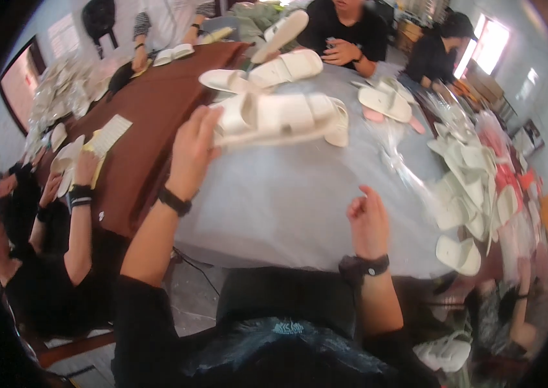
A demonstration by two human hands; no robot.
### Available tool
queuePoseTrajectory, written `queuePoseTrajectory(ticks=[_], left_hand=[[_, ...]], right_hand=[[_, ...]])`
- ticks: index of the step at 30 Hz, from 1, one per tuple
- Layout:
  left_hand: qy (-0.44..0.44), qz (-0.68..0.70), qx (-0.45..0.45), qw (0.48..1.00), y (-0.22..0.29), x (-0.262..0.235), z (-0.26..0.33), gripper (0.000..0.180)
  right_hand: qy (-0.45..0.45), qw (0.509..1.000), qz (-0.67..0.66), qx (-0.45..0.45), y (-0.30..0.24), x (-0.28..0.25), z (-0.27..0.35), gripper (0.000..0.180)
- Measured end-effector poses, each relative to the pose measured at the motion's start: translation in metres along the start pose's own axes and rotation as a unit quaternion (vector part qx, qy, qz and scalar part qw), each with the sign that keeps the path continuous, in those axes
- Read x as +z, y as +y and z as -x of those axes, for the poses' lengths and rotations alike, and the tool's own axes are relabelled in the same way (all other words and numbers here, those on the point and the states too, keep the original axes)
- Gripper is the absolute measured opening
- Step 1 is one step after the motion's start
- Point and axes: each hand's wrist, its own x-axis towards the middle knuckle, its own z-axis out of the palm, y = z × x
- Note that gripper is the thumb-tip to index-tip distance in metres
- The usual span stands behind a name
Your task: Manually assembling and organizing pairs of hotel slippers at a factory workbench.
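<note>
My left hand point(193, 145) is closed around one end of a white slide sandal point(287, 119), raised over the grey-covered table point(274, 207) and blurred by motion. Whether a second slide is held with it, I cannot tell. Behind it lie more white slides point(285, 69), and one shows partly at its right end. Over the near right part of the table, my right hand point(369, 226) is raised with nothing visible in it, its index finger up and the others loosely bent.
White slides point(468, 187) and clear plastic bags pile up along the right edge. A few slides point(385, 103) lie at the far right. A brown-covered table point(151, 97) adjoins on the left, where co-workers' hands point(85, 168) handle slides. Another person point(345, 39) sits across.
</note>
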Motion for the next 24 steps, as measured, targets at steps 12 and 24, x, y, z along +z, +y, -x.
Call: queuePoseTrajectory(ticks=[12, 24], left_hand=[[-0.143, 0.152, 0.119, 0.971, 0.088, 0.062, 0.055, 0.089], [-0.166, 0.119, 0.254, 0.945, 0.045, 0.134, 0.003, 0.081]], right_hand=[[0.09, 0.944, 0.299, -0.106, -0.007, -0.066, 0.033, 0.036], [0.353, 0.803, 0.269, -0.397, -0.179, -0.166, 0.085, 0.03]])
